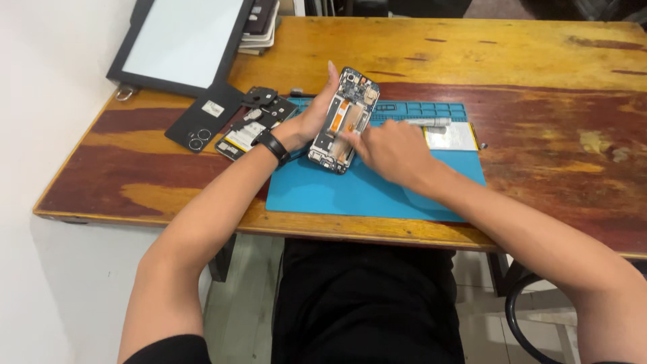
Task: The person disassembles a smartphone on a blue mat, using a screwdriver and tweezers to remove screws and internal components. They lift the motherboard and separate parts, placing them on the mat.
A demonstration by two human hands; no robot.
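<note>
An opened smartphone (344, 114) with its back cover off and circuit boards showing is held tilted above a blue work mat (364, 189). My left hand (311, 118) grips its left edge; a black band sits on that wrist. My right hand (391, 152) rests beside the phone's lower right, with a fingertip touching the inside near an orange flex strip. I cannot tell whether the right hand holds a small tool.
The wooden table (539, 101) carries a black phone back cover (202, 121), loose black phone parts (259, 118), a flat battery (451, 137) with a grey tube (428, 122) on the mat, and a dark-framed screen panel (178, 44) at the far left.
</note>
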